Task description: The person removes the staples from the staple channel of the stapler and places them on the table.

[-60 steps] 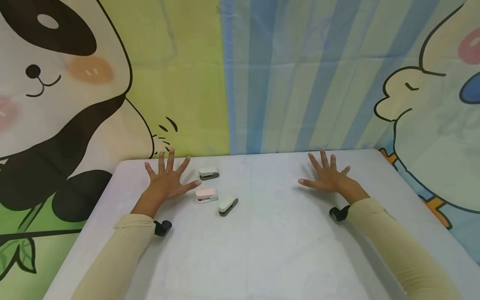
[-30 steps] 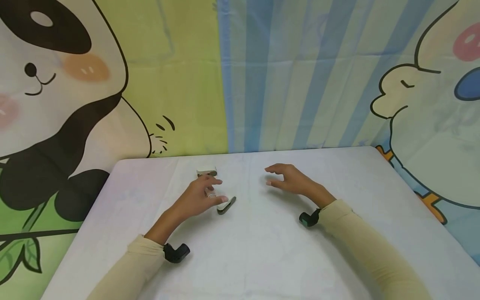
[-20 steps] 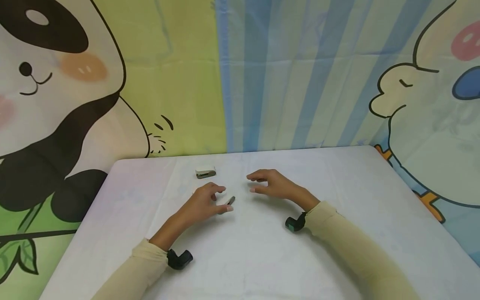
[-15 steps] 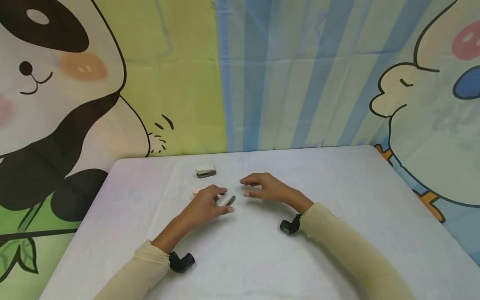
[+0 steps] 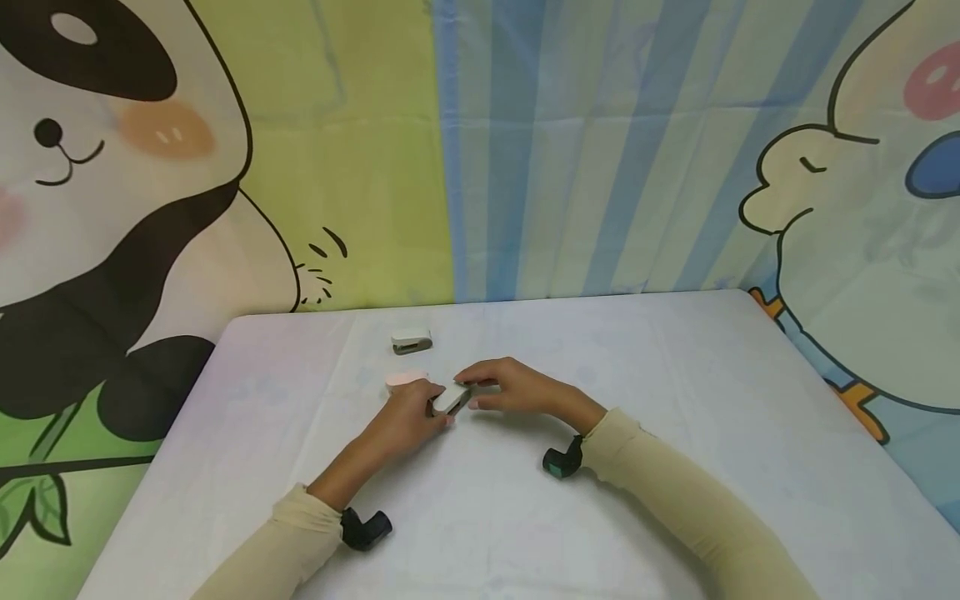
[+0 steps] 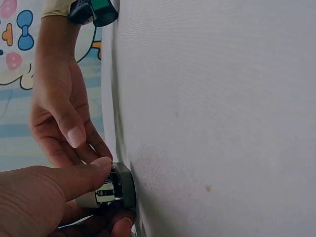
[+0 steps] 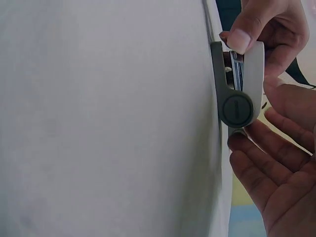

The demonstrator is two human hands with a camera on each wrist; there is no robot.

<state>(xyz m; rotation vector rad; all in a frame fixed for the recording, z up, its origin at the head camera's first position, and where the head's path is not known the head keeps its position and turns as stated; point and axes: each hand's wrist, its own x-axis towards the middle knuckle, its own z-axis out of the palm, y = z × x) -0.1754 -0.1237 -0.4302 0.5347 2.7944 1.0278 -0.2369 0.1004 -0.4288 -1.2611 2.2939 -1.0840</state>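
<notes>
A small white stapler with a grey base (image 5: 452, 399) is held by my left hand (image 5: 405, 421) at its front end, thumb on the near side. My right hand (image 5: 525, 387) is at the hinge end, its loosely bent fingers and thumb on either side of it. Seen from the right wrist, the stapler (image 7: 254, 69) stands partly spread at its mouth, with the left thumb at the tip and right fingertips beside the round hinge. The left wrist view shows the front end of the stapler (image 6: 127, 185) between left thumb and fingers. Whether the right hand grips it is unclear.
A pink stapler (image 5: 405, 379) lies just behind my left hand, partly hidden by it. Farther back is another white stapler with a grey base (image 5: 412, 341). The white tabletop (image 5: 637, 350) ends at a cartoon-printed curtain (image 5: 360, 167).
Both hands have come from spread out at the sides to the middle of the table. The left hand has taken hold of the nearest white stapler, and the right hand has moved left to its hinge.
</notes>
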